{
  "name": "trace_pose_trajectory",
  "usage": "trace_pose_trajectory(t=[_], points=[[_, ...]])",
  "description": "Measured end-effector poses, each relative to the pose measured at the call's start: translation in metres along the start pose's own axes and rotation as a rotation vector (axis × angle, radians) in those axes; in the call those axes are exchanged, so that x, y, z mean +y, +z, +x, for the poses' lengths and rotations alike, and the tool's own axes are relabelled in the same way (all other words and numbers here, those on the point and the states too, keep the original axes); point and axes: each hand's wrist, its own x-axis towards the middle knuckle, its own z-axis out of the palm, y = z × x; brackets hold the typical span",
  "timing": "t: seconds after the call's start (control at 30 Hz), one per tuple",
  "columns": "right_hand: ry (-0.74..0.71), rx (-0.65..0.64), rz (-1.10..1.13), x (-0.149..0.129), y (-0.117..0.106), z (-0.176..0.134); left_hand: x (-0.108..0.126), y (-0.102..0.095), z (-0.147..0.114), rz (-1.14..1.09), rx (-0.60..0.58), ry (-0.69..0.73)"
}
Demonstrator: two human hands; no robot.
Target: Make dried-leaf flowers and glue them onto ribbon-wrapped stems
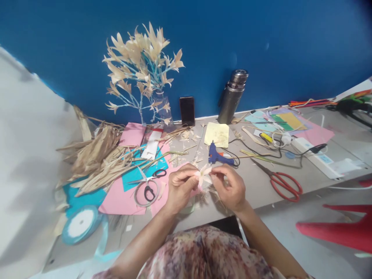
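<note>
1. Pinching the left side of a small cream flower [204, 175], the left hand [181, 188] sits just below the centre of the frame, thumb and forefinger closed on the petals.
2. Opposite it, the right hand [231, 189] pinches the flower's right edge between thumb and fingertips, so the flower is held between both hands, above the grey table [256, 189].
3. Just above the right hand lies a blue glue gun [216, 155], with a pale yellow paper square [216, 134] farther up the frame.
4. Right of the hands, red-handled scissors [286, 186] point toward the upper left.
5. Left of the hands, black-handled scissors [148, 179] lie with blades apart over pink paper [122, 197] and a turquoise sheet [130, 176].
6. Dried husks [95, 155] heap up at the left of the frame; a blue ribbon spool [81, 223] lies at lower left.
7. Upper left of centre, cream flowers on blue stems [145, 58] rise above a clear bottle [165, 104].
8. Near the blue wall [276, 50], a smartphone [186, 111] and a steel vacuum flask [231, 99] stand upright.
9. A white power strip [315, 159] lies at the right.
</note>
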Motion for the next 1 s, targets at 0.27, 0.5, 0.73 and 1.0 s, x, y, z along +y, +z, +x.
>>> trace_pose_trajectory(t=[0.27,0.5,0.73,1.0], points=[[0.085,-0.087,-0.077,0.02,-0.013,-0.037,0.001,-0.002,0.002,-0.179,0.001,-0.116],[0.097,-0.136,-0.054,0.029,-0.013,-0.056,0.0,-0.002,0.002,-0.334,-0.013,-0.226],[0.254,-0.106,-0.083,0.039,-0.011,-0.059,-0.009,-0.001,0.012,-0.287,0.2,-0.245],[0.258,-0.122,-0.062,0.04,-0.01,-0.061,-0.008,-0.005,0.014,-0.048,0.195,-0.18]])
